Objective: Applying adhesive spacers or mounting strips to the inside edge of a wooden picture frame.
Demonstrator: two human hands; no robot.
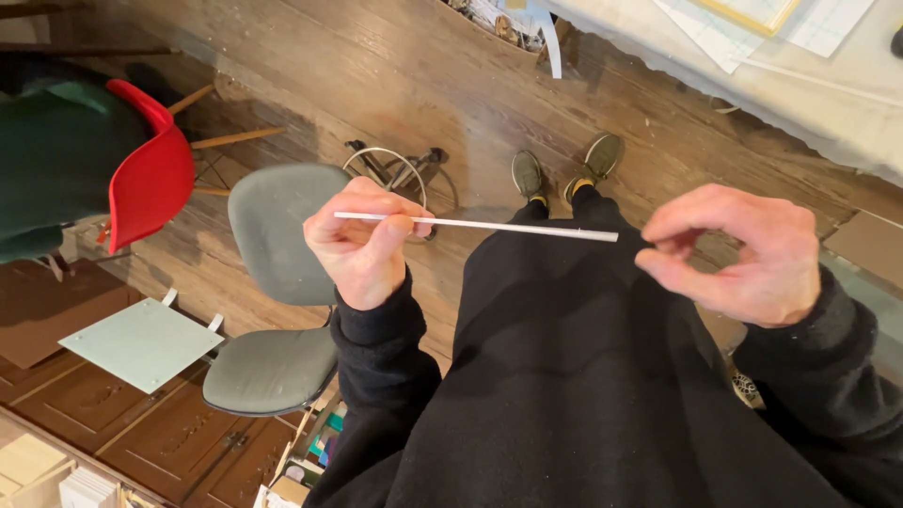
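Left hand (pixel 362 246) pinches the white rod (pixel 489 226); its long axis runs toward three o'clock, free tip just beside the curled, empty right hand (pixel 743 254).

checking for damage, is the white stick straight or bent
Straight: the white stick runs in one even line from the left hand toward the right hand.

Stick (pixel 489 226) between both hands, chair (pixel 277 292) below left hand (pixel 362 246), table (pixel 828 103) right
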